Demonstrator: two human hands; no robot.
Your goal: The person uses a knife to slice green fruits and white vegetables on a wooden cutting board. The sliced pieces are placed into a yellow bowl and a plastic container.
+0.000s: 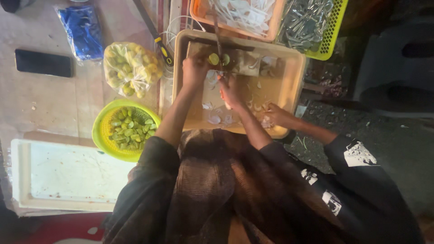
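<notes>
From the head camera, the work sat in a shallow tan plastic tray point(289, 86) at the far centre of the scene. The left hand point(194, 70) was curled down with its fingers pressed on a small round green lime point(214, 58), holding it on a pale cutting board point(242, 61) at the far edge of the tray. The right hand point(230, 90) was closed around what looked like the handle of a dark-bladed knife point(218, 38), the blade standing up beside the lime; how tightly it gripped could not be made out. A second cut half point(226, 58) lay touching the first, its wet pale-green face up.

Judging by how things lay, the cutting seemed well under way. A bright yellow-green plastic colander bowl point(100, 131), near and to the left, was heaped with glossy cut lime pieces point(129, 131). Farther left, a crinkled clear plastic bag of whole yellow-green limes point(131, 68) was still well filled, so plenty appeared to remain.

Thin whitish scraps point(217, 118), curled like peelings, were scattered over the near floor of the tray. Another person's hand point(275, 115), coming from a dark sleeve at the right, rested among them.

Beyond the tray stood an orange plastic basket of white plastic spoons point(244, 16) and a yellow mesh basket of shiny metal cutlery point(307, 22). On the worn wooden tabletop point(54, 108) lay a flat black phone point(44, 63), a blue plastic packet point(82, 31) and a stained white rectangular tray point(68, 174).
</notes>
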